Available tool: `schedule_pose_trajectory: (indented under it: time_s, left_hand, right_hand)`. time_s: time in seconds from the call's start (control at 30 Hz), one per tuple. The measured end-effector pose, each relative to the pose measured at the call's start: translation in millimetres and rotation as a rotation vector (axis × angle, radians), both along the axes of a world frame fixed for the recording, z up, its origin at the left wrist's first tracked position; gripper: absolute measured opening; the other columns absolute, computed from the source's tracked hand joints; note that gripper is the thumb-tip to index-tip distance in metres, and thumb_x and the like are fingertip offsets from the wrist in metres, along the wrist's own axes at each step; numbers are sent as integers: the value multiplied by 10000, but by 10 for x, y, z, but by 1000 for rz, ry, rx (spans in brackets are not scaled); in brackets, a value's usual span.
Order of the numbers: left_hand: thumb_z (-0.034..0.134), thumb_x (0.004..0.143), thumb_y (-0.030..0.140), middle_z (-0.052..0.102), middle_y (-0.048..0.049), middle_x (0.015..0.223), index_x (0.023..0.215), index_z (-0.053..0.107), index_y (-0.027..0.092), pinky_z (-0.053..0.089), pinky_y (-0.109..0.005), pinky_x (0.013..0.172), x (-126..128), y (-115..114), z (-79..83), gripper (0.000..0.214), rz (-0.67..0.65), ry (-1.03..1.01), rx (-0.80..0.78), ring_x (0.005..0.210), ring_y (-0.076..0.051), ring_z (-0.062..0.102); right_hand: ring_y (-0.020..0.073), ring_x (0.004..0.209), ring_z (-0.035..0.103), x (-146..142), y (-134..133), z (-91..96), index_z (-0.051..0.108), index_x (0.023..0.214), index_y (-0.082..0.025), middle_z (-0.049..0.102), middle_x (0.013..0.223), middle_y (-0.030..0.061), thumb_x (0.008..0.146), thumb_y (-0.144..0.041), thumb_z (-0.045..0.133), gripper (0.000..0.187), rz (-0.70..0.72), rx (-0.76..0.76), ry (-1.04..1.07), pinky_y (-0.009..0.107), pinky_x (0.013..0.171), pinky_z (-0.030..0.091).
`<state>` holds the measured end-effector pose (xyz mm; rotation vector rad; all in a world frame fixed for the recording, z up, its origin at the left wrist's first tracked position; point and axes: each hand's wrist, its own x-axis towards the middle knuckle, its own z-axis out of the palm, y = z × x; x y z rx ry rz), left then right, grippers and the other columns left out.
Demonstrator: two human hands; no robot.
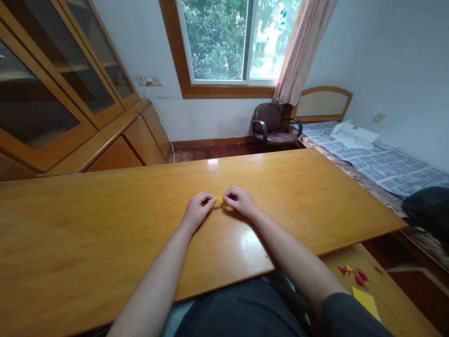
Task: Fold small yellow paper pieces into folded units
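A small piece of yellow paper (219, 200) is stretched between my two hands, just over the middle of the wooden table (105, 224). My left hand (199, 209) pinches its left end between thumb and fingers. On the other side, my right hand (240, 200) is closed on the right end. Fingers cover most of the paper, so its exact folded shape cannot be made out.
At the lower right, a lower wooden surface (351, 255) carries red folded paper pieces (360, 277) and a yellow paper sheet (365, 302). Beyond the table are a glass-door cabinet (87, 117), an armchair (268, 119) and a bed (386, 159) with a black bag (430, 210).
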<state>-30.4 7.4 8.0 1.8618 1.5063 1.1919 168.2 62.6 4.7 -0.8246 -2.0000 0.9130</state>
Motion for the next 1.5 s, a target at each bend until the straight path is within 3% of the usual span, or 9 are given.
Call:
schedule_pose_trajectory:
  time_s: [0.27, 0.47, 0.63, 0.73, 0.97, 1.1, 1.2, 1.3, 1.5]
  left_hand:
    - [632, 811, 372, 632, 2, 732, 774, 639, 176, 490, -269, 706, -46, 11, -11, 200, 115, -376, -96, 707, -152, 606]
    - [603, 841, 398, 645, -11, 737, 752, 649, 180, 463, -253, 710, -29, 15, -43, 240, 56, -172, -49, 728, -159, 592]
    - [592, 844, 400, 656, -15, 748, 749, 657, 180, 449, -247, 701, -5, 17, -38, 248, 21, -117, -61, 739, -163, 595]
    - [589, 840, 419, 661, -16, 732, 743, 655, 173, 454, -247, 697, -10, 27, -46, 272, 4, -148, -115, 725, -165, 599]
    - [597, 821, 427, 659, -16, 693, 713, 660, 159, 450, -244, 673, -33, 25, -32, 296, -50, -203, -207, 684, -161, 595]
    - [568, 838, 416, 666, -19, 702, 723, 664, 160, 457, -251, 695, -29, 30, -28, 296, 7, -199, -182, 701, -168, 606]
    - [571, 847, 428, 682, -24, 764, 781, 677, 167, 463, -257, 732, -12, 38, -25, 289, 22, -171, -140, 758, -177, 618]
    - [605, 832, 445, 700, -33, 819, 816, 696, 176, 462, -264, 752, 4, 39, -17, 284, -53, -89, -138, 802, -187, 622]
    - [603, 834, 431, 687, -26, 772, 765, 688, 171, 449, -267, 724, -2, 26, -5, 282, -75, -16, -172, 755, -180, 608]
  right_hand:
    - [130, 716, 547, 36, 49, -28, 648, 768, -156, 607, 757, 15, 839, -245, 621, 117, -52, -45, 44, 252, 671, 425]
    - [118, 717, 569, 8, -13, 23, 694, 996, -168, 637, 893, 36, 869, -389, 635, 262, 38, -109, 57, 246, 668, 450]
    - [129, 717, 566, -2, 11, -16, 693, 800, -154, 631, 755, 18, 883, -398, 617, 268, 84, -64, -34, 248, 696, 433]
    - [132, 734, 571, 14, 35, -28, 671, 783, -151, 634, 757, 16, 887, -388, 602, 268, 65, -73, 3, 252, 714, 430]
    - [130, 683, 541, 46, 29, 4, 619, 744, -163, 597, 704, -3, 844, -369, 609, 229, 38, -259, 158, 253, 672, 420]
    - [124, 649, 531, 50, 28, 12, 614, 727, -159, 591, 680, -8, 816, -354, 625, 214, 59, -332, 179, 251, 650, 411]
    - [129, 677, 545, 50, 22, 25, 638, 738, -153, 611, 700, 1, 815, -349, 634, 210, 79, -304, 123, 251, 665, 415]
    - [137, 720, 570, 43, 11, 39, 668, 757, -149, 639, 740, 14, 819, -341, 641, 203, 98, -253, 58, 253, 695, 426]
    - [142, 749, 588, 43, 10, 32, 690, 763, -147, 656, 759, 22, 820, -318, 640, 187, 101, -215, 26, 254, 720, 433]
